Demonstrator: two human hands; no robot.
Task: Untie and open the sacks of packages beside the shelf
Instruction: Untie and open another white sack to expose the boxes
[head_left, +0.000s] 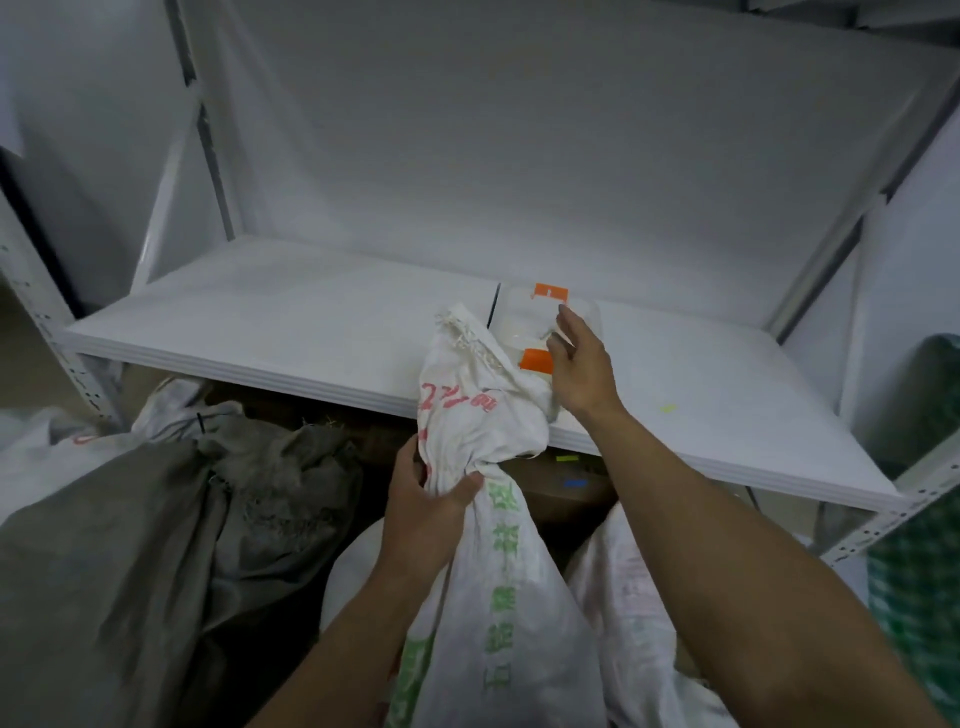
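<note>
A white woven sack (498, 597) with green and red print stands in front of the shelf, its gathered top (467, 374) flopping up over the shelf edge. My left hand (426, 504) is clenched around the sack's bunched neck. My right hand (582, 369) reaches onto the shelf board with fingers spread, resting over a clear plastic box (519, 312) with orange clips. Whether a tie still binds the neck is hidden by my left hand.
The white shelf board (260, 322) spans the view on perforated metal uprights. A tied grey sack (130, 545) lies at left, with another white sack (31, 452) behind it. A pale sack (628, 597) and a green checked bag (924, 571) sit at right.
</note>
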